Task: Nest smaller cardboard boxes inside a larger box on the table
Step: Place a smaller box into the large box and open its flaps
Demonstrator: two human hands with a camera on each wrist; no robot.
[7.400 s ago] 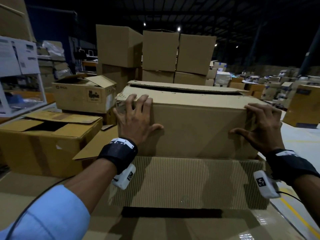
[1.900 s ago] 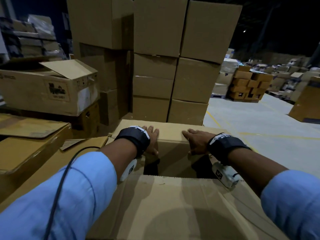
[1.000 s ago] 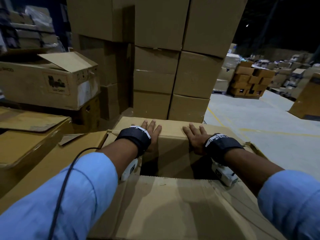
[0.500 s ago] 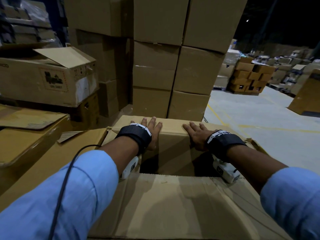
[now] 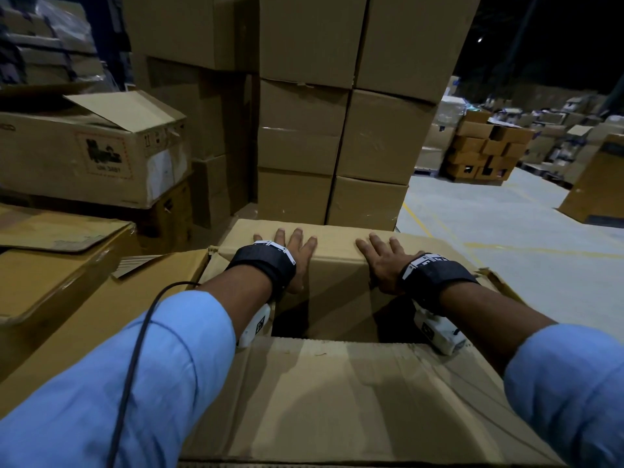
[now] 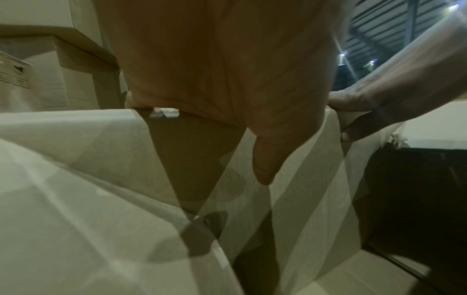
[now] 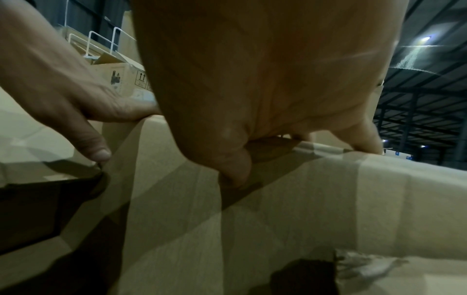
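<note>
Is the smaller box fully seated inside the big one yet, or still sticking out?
Still sticking out: the smaller box rises above the larger box's open rim, both hands flat on its top. How deep it sits cannot be told.

A dark gap (image 5: 324, 327) was left open below both palms, between the small box (image 5: 337, 292) and the near flap (image 5: 337, 393). Beyond the fingertips, passage was blocked by stacked cartons (image 5: 337, 130).
</note>
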